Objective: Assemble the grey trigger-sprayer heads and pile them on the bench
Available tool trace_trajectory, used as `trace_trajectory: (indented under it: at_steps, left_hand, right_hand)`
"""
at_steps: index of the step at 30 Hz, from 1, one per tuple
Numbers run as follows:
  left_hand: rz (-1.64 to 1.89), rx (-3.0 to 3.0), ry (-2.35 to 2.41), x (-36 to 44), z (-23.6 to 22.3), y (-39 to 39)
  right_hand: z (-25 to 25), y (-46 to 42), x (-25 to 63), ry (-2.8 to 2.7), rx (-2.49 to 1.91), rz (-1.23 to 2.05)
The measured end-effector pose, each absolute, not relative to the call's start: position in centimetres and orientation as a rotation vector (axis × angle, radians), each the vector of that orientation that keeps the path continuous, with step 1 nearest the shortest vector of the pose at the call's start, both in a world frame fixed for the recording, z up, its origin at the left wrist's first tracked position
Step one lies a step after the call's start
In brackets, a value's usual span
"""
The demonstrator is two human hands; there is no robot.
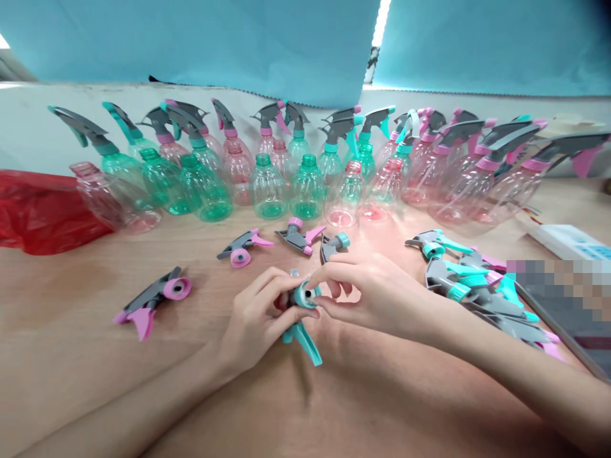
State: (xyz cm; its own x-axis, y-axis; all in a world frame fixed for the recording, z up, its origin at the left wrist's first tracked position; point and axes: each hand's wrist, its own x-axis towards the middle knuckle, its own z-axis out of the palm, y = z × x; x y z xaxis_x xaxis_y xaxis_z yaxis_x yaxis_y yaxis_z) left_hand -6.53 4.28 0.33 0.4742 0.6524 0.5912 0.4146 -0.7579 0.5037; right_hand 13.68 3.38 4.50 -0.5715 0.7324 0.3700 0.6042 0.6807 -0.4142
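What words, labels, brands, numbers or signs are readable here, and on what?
No text is readable.
Flat white-and-blue object, right edge: any print is too blurred.
Dark flat panel below it: partly pixelated, nothing legible.
Held grey-and-teal plastic spray head, clear green plastic bottles: none legible.

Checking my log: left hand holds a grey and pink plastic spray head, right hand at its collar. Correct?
Not pink: the head view shows the left hand holding a grey and turquoise plastic spray head, the right hand at its collar.
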Motion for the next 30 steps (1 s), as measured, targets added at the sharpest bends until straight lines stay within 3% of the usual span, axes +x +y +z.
trace_trajectory:
  at_steps: [30]
  left_hand:
    - [1.099,2.417,0.932,-6.4,0.3,4.0]
  right_hand:
    - [5.1,2.8,13.7,-2.378,-1.202,0.308]
